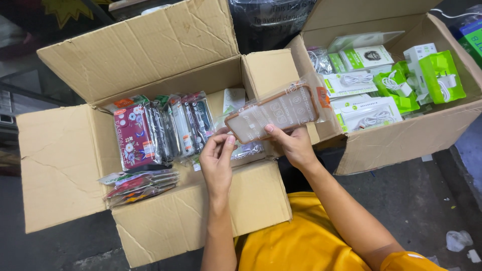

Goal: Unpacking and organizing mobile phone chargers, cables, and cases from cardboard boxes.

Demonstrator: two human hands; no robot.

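Both hands were up over the open cardboard box (150, 221), holding one phone case (273, 111) in a clear plastic sleeve between them. The case was a frosted, see-through one with a brownish-orange rim, and its long axis ran roughly left to right across the view, tilted so the right end sat higher than the left. The flat face was turned up toward the camera. The left hand (217, 159) had its fingers curled in and pinched at the lower left corner of the case, thumb up against the edge. The right hand (293, 144) gripped the bottom edge nearer the middle, thumb on the front face and the other fingers tucked behind (those I couldn't really see). So both were closed on the same case, which hung in the air above the box's right-hand side, touching nothing but the hands. Inside the box, a row of packaged cases (160, 128) stood on edge to the left of the hands, the nearest-left one dark red with flowers. A small pile of flat packets (138, 183) lay on the box's front flap. Off to the right was a second cardboard box (401, 135) full of green and white cable packs (391, 80).
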